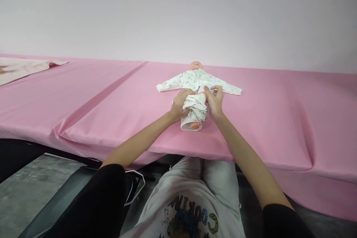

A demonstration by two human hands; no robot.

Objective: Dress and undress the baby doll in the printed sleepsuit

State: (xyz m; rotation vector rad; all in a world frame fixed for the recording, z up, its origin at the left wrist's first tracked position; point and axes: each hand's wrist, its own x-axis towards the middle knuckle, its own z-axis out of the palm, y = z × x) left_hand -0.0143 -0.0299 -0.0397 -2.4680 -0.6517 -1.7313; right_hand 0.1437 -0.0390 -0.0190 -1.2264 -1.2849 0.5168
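Observation:
A baby doll (196,65) lies on its back, head toward the wall, in a white patterned top (190,79) with both sleeves spread out sideways. White patterned baby pants (195,105) are bunched around its legs, and a foot shows at the lower opening. My left hand (180,105) is closed on the left side of the bunched pants. On the other side, my right hand (214,99) pinches near the doll's hip and the top's lower edge; what sits between thumb and finger is too small to make out.
A pink cloth (267,119) with folds covers the table. At the far left lies a pale flat cloth (22,68). A white wall panel (178,22) rises behind the table. A dark chair (64,197) stands at my lower left.

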